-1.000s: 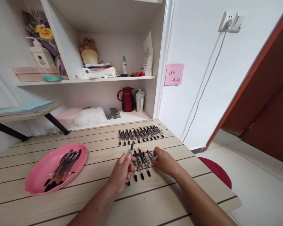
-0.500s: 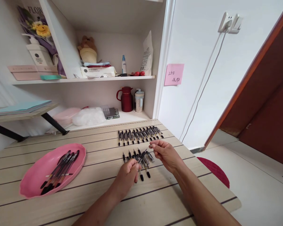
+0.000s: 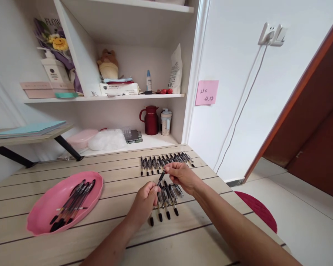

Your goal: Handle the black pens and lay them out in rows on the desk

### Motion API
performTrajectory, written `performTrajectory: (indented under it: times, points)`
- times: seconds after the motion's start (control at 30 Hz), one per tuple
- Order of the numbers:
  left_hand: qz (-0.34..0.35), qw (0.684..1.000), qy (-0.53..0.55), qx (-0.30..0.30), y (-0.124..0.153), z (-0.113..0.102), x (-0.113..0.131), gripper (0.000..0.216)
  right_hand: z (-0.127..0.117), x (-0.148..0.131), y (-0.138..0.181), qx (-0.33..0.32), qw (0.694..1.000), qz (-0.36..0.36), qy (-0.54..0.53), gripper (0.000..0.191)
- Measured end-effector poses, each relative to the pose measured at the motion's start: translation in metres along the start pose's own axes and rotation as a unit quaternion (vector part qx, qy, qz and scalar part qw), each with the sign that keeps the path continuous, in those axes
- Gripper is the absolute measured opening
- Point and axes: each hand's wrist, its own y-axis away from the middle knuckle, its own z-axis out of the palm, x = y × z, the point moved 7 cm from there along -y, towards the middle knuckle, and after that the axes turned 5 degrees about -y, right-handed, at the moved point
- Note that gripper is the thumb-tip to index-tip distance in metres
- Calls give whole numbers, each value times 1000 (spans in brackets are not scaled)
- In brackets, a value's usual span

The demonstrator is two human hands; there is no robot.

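Observation:
My left hand (image 3: 144, 198) is closed on the lower part of a pen (image 3: 161, 178), a clear barrel with a black grip, tilted up to the right. The fingertips of my right hand (image 3: 182, 177) are pinched at the pen's upper end; whether a small tip piece is between them is too small to tell. Below both hands lies a group of pen parts (image 3: 168, 202), black-ended with clear barrels or caps, partly covered by my left hand. Behind them stretches a neat row of black pens (image 3: 152, 166), its right part partly hidden by my right hand.
A pink scalloped tray (image 3: 36, 221) at the left holds several dark pen refills (image 3: 74, 203). A small raised stand (image 3: 44, 136) carries light blue paper. Shelves at the back hold a red jug (image 3: 151, 122), a cup (image 3: 165, 123) and a plastic bag (image 3: 107, 139).
My right hand has moved left to meet my left hand, and its fingertips are now at the end of the held pen. The pen's black grip now shows. The view has shifted slightly.

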Motion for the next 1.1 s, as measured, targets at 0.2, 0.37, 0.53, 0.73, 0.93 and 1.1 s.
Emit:
performTrajectory:
  times: [0.2,0.37,0.53,0.73,0.93,1.1]
  points:
    - [40,996,-30,76,-4,-15,4,23,16,-1,-19,-7,999,-34,2,30]
    - [88,980,-135,118,-16,-25,26,21,14,-10,-30,-17,999,-46,0,31]
    - [114,969,-190,105,-25,-27,40,21,3,-10,-32,-3,997,-65,-47,28]
    - [108,968,-214,79,-23,-25,29,21,-1,8,-30,-9,997,-64,-40,26]
    - [88,977,-183,71,-27,-23,21,22,-2,10,-33,-13,998,-56,-24,26]
    - [64,990,-116,58,-29,-21,11,24,2,9,-29,-10,998,-48,-28,26]
